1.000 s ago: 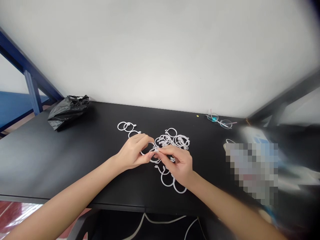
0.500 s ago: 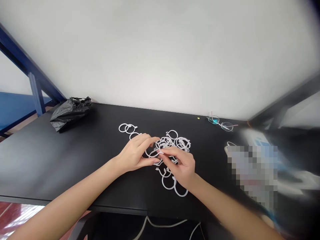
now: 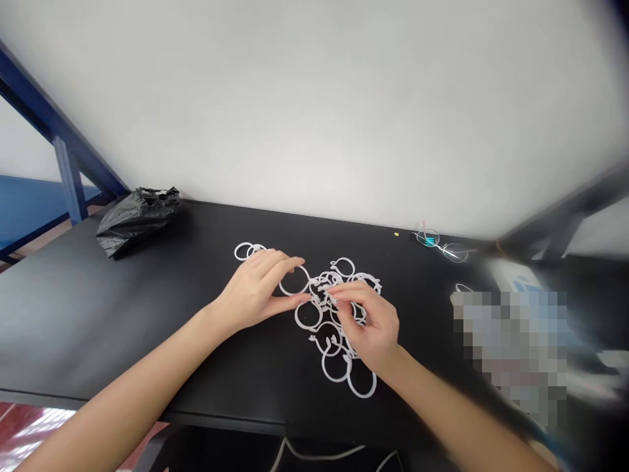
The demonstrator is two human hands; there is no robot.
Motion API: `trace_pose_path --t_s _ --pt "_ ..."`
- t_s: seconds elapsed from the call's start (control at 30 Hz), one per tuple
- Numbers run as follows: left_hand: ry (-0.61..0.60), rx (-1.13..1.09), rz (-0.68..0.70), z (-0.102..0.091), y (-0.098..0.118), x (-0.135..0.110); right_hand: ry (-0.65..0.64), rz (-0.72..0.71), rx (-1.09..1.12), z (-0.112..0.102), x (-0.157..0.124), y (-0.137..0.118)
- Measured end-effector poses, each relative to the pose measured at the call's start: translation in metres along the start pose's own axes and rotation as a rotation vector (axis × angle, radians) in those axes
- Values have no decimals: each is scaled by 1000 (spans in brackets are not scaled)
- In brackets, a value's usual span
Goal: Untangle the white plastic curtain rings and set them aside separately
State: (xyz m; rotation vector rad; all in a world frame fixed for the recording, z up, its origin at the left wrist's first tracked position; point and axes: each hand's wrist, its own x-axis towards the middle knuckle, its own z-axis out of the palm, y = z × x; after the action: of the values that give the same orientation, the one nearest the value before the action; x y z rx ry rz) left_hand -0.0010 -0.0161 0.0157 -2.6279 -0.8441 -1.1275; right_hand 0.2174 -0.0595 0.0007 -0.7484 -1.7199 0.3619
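A heap of several white plastic rings lies in the middle of the black table. My left hand pinches one white ring between thumb and fingers at the heap's left side. My right hand rests over the heap with fingers curled, its fingertips pinching at rings near the centre. More rings trail toward me from under the right hand. Two linked rings lie apart just beyond the left hand.
A crumpled black plastic bag sits at the far left of the table. A pair of glasses lies at the back right by the white wall. A blurred object is at the right. Blue metal frame stands left.
Both hands shifted slightly right and farther over the heap. The left hand's ring has come away from the right fingertips, and the right hand now reaches into the pile.
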Motion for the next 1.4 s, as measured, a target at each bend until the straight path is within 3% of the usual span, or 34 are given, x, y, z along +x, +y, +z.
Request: trace_pose_path --t_s 0.13,0.6,0.77,0.97,1.17,1.4 --pt "43 40 -27 -2 -5 1 -48 -19 61 -3 -3 3" --pt "-69 33 -118 9 -8 -2 -209 -2 334 -7 -11 5" --pt "-231 184 -321 12 -19 -7 -126 -30 368 -5 -8 0" --pt "-321 323 -454 22 -36 -25 -56 -19 380 -7 -5 1" --pt "-412 318 -472 25 -39 -30 -58 -27 349 -7 -4 4" --pt "-366 330 -456 32 -39 -36 -49 -7 267 -7 -4 7"
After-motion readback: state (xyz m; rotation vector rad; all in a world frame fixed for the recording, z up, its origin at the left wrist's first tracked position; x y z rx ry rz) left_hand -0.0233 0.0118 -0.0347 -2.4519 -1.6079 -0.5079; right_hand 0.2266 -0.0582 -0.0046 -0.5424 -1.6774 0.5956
